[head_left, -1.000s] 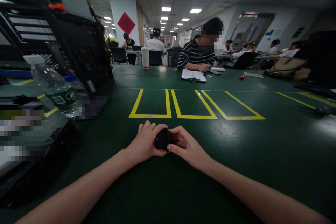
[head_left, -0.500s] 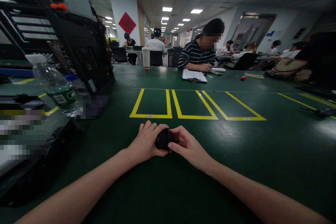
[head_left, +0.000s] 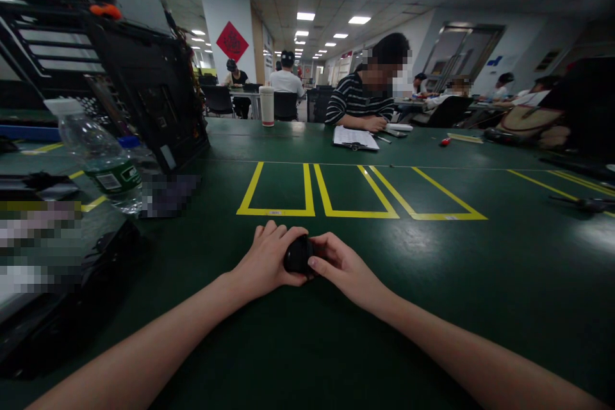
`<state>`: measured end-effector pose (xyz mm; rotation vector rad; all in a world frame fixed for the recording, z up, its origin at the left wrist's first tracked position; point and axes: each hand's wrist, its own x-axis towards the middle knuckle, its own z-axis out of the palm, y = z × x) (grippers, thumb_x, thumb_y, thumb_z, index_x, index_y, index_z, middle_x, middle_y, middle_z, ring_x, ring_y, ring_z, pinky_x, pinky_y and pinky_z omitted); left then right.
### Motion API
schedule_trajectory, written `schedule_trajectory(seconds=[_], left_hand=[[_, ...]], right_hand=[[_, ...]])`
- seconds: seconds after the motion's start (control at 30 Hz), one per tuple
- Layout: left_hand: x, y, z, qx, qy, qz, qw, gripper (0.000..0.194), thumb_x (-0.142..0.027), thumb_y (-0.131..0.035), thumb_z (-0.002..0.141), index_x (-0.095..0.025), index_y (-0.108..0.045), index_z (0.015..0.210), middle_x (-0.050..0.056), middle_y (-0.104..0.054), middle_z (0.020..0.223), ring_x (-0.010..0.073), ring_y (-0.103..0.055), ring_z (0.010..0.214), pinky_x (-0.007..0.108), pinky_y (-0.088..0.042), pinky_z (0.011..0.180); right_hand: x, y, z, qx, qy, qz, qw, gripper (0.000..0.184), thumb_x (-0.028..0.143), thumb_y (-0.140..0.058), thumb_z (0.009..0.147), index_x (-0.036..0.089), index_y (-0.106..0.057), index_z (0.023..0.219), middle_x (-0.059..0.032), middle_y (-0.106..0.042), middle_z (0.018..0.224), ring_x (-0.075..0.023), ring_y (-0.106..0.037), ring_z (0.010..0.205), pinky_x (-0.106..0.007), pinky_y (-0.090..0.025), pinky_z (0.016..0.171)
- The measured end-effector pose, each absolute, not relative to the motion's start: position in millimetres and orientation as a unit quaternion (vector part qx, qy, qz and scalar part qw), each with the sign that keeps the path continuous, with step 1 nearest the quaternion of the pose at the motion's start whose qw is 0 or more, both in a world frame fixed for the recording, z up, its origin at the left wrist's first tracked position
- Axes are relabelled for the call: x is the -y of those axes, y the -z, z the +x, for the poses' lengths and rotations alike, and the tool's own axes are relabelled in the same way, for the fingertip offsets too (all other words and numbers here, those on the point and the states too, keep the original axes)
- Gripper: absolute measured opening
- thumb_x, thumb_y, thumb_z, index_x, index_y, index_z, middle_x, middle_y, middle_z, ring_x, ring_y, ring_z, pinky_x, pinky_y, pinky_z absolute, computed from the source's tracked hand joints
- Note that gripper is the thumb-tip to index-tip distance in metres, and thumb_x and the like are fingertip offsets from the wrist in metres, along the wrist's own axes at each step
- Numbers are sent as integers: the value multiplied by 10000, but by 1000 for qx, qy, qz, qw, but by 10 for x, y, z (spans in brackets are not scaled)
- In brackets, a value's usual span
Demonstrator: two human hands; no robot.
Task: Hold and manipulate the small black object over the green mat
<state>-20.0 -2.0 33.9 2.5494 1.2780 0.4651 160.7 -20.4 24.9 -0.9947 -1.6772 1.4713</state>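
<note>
A small, rounded, glossy black object [head_left: 296, 255] is between my two hands, low over the green table; its exact kind does not show. My left hand [head_left: 270, 255] curls around its left side, with the thumb at the near edge and fingers over the far edge. On the other side, my right hand [head_left: 340, 262] pinches the object's right edge between thumb and fingers. The palms and curled fingers hide part of it, and whether it touches the table I cannot tell.
Beyond my hands, yellow tape outlines [head_left: 276, 212] mark the green table [head_left: 432, 307]. A plastic bottle [head_left: 113, 170] and a black computer case [head_left: 148, 93] stand left. Across the table, a person in a striped top [head_left: 358, 99] sits by a clipboard [head_left: 355, 139] and a white cup [head_left: 267, 106].
</note>
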Motion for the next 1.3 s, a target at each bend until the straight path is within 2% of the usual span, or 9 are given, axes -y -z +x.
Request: schedule_trajectory(seconds=[0.3, 0.4, 0.53, 0.67, 0.83, 0.97, 1.1, 1.3], left_hand=[[23, -350, -202, -438, -156, 878, 112, 584, -436, -603, 641, -230, -383, 1142, 55, -499, 984, 229, -404, 828, 350, -319, 715], [18, -341, -198, -440, -157, 877, 113, 579, -433, -604, 641, -234, -384, 1138, 52, -504, 976, 230, -406, 828, 350, -318, 713], [14, -329, -187, -441, -160, 875, 120, 573, -405, -615, 634, -235, -386, 1131, 47, -503, 985, 229, -405, 834, 348, -320, 716], [18, -330, -184, -445, -155, 874, 118, 586, -370, -630, 621, -240, -382, 1136, 44, -499, 993, 228, -402, 836, 348, -322, 717], [16, -335, -200, -439, -156, 877, 117, 589, -432, -605, 641, -236, -377, 1147, 50, -494, 1002, 228, -403, 838, 354, -324, 721], [21, -338, -207, -437, -161, 876, 124, 571, -427, -603, 648, -240, -381, 1140, 45, -496, 994, 224, -407, 838, 351, -325, 721], [26, -339, -207, -440, -164, 874, 125, 564, -398, -614, 642, -235, -388, 1132, 44, -497, 975, 223, -409, 832, 352, -326, 719], [11, -328, -194, -438, -162, 878, 105, 590, -403, -629, 619, -234, -390, 1131, 48, -500, 979, 231, -404, 836, 354, -322, 715]], right_hand=[[193, -211, 1593, 658, -525, -368, 394, 174, 244, -501, 779, 223, -469, 949, -21, -491, 1003, -167, -508, 958, -308, -491, 744], [184, -189, 1594, 650, -538, -385, 375, 248, 255, -499, 784, 222, -443, 1023, -31, -496, 1041, -172, -495, 997, -336, -471, 804], [208, -199, 1600, 666, -534, -390, 346, 240, 273, -468, 800, 219, -443, 1033, -36, -509, 1021, -174, -519, 948, -357, -477, 781], [229, -230, 1601, 687, -503, -364, 376, 255, 194, -541, 750, 229, -458, 989, -17, -493, 1022, -168, -497, 979, -340, -460, 810], [210, -233, 1595, 659, -529, -367, 390, 177, 235, -486, 788, 224, -467, 964, -21, -493, 1007, -165, -508, 964, -316, -492, 749], [202, -199, 1592, 659, -519, -394, 375, 254, 252, -489, 789, 225, -445, 1037, -30, -500, 1043, -168, -492, 1001, -343, -454, 829], [222, -187, 1593, 683, -502, -393, 356, 242, 264, -466, 800, 225, -439, 1037, -39, -500, 1033, -169, -517, 936, -344, -477, 765], [223, -206, 1589, 700, -451, -382, 400, 197, 211, -506, 771, 226, -473, 964, -26, -461, 1043, -159, -496, 956, -315, -468, 782]])
